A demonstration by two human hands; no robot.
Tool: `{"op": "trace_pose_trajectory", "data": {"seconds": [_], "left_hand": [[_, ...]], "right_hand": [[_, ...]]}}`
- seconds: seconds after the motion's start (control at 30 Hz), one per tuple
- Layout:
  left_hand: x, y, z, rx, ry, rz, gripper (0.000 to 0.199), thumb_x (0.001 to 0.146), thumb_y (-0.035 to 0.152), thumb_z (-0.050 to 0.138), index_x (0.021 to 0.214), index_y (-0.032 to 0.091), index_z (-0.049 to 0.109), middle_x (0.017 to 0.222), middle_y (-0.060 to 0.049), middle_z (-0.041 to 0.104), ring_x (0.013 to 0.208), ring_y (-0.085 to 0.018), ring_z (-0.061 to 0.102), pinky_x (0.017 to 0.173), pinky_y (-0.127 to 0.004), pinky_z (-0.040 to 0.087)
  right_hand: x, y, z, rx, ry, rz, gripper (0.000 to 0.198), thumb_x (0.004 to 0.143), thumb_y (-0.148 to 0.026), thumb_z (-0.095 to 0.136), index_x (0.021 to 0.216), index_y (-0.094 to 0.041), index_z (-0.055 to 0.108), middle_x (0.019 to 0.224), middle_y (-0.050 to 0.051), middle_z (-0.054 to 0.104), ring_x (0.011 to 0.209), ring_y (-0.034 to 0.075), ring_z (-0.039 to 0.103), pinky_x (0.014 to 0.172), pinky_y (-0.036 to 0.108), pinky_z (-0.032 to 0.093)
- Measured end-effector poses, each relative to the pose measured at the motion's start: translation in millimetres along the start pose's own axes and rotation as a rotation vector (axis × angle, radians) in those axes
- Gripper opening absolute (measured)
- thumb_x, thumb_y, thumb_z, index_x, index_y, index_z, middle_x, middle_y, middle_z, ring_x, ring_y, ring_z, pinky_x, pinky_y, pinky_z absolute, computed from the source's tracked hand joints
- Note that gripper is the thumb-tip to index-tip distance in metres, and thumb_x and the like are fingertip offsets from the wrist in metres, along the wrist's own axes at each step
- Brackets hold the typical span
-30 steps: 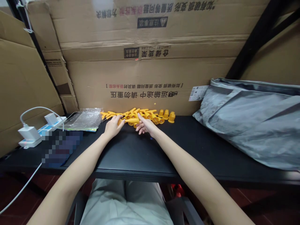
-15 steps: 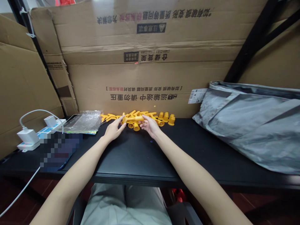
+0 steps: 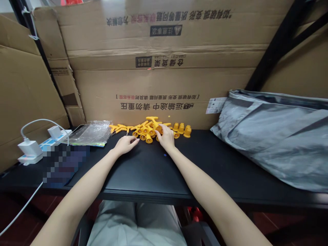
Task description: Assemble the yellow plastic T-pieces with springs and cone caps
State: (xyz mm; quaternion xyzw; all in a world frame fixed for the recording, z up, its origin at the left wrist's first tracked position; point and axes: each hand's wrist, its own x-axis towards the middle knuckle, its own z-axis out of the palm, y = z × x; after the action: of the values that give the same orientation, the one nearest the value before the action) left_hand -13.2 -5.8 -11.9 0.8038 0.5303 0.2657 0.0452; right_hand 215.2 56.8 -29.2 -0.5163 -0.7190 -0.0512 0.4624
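My right hand (image 3: 166,138) is closed on the flared cap end of a yellow T-handled corkscrew (image 3: 153,122). Its handle points up and away, above a pile of similar yellow pieces. My left hand (image 3: 125,145) rests low in front of the pile's left part, thumb forward and fingers loosely bent, with nothing visible in it. Between the hands lie several yellow corkscrews with bell-shaped caps (image 3: 149,139), their round ends facing me. Bare metal spirals show on T-handled pieces (image 3: 120,128) behind my left hand. My right fingers partly hide the pile's right side.
Loose yellow caps (image 3: 188,131) stand to the right of the pile. Clear plastic bags (image 3: 93,133) lie left, beside a white power strip (image 3: 56,138) with chargers. A grey fabric bag (image 3: 269,136) fills the right side. Cardboard (image 3: 164,80) walls the black table (image 3: 151,171) behind.
The corkscrew held level between both hands is now in my right hand alone, tilted with its handle up over the pile. My left hand has let go and dropped back toward me.
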Motion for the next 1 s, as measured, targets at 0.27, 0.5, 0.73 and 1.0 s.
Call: {"op": "trace_pose_trajectory", "data": {"seconds": [0.27, 0.5, 0.73, 1.0], "left_hand": [[0, 0, 1, -0.018, -0.027, 0.004, 0.047, 0.091, 0.052, 0.038, 0.084, 0.020, 0.072, 0.077, -0.004, 0.070, 0.066, -0.016, 0.058, 0.064, -0.027, 0.039], [0, -1, 1, -0.011, -0.042, 0.003, 0.046, 0.091, 0.051, 0.038, 0.082, 0.020, 0.071, 0.073, -0.004, 0.068, 0.064, -0.015, 0.056, 0.063, -0.027, 0.039], [1, -5, 5, 0.010, -0.030, 0.015, 0.040, 0.091, 0.044, 0.040, 0.085, 0.020, 0.072, 0.078, -0.004, 0.070, 0.067, -0.016, 0.059, 0.066, -0.027, 0.042], [9, -38, 19, 0.143, 0.108, -0.072, 0.034, 0.087, 0.036, 0.049, 0.109, 0.017, 0.067, 0.112, -0.011, 0.064, 0.108, -0.023, 0.058, 0.097, -0.037, 0.046]], "right_hand": [[-1, 0, 7, -0.157, -0.072, -0.101, 0.040, 0.088, -0.020, 0.045, 0.126, -0.015, 0.055, 0.128, 0.015, 0.062, 0.115, 0.028, 0.055, 0.097, 0.043, 0.035], [-5, 0, 7, -0.161, -0.113, -0.105, 0.052, 0.085, -0.019, 0.044, 0.137, -0.017, 0.048, 0.141, 0.014, 0.052, 0.129, 0.028, 0.046, 0.108, 0.051, 0.027], [-6, -2, 7, -0.176, -0.154, -0.041, 0.056, 0.084, -0.019, 0.044, 0.140, -0.018, 0.045, 0.146, 0.014, 0.046, 0.135, 0.029, 0.039, 0.111, 0.059, 0.021], [-8, -4, 7, -0.210, -0.173, -0.034, 0.063, 0.083, -0.020, 0.046, 0.145, -0.022, 0.039, 0.150, 0.012, 0.041, 0.139, 0.030, 0.034, 0.111, 0.066, 0.016]]}}
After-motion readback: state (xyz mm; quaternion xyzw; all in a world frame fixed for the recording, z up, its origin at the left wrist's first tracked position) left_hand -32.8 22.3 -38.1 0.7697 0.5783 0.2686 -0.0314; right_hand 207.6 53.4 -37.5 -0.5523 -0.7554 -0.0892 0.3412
